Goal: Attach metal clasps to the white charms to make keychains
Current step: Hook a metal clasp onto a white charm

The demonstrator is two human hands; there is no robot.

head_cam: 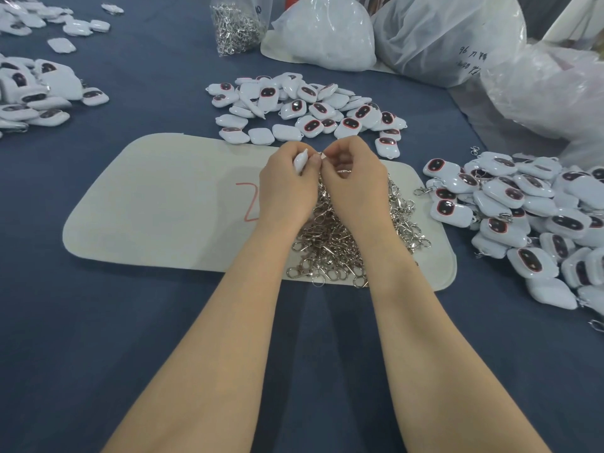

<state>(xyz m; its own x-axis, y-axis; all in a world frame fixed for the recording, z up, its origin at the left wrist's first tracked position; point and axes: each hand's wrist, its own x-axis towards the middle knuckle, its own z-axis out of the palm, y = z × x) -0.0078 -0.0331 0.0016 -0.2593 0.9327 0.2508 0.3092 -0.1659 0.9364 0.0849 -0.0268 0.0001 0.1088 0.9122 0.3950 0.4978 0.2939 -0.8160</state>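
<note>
Bench (130, 338) cloth of dark blue fills the near ground, carrying a pale mat (157, 204) where a pile of clasps (330, 243) lies under both wrists. Above that pile the left hand (284, 188) curls its fingers (313, 165) round a white charm (300, 161), whose end sticks out past the knuckles. The right hand (356, 184) meets it, fingertips (336, 152) pinched together on a small clasp (322, 155) at the charm's edge. Beyond lies a heap of charms (307, 106); right of the mat, clasped charms (523, 207); farthest, a bag of clasps (237, 24).
</note>
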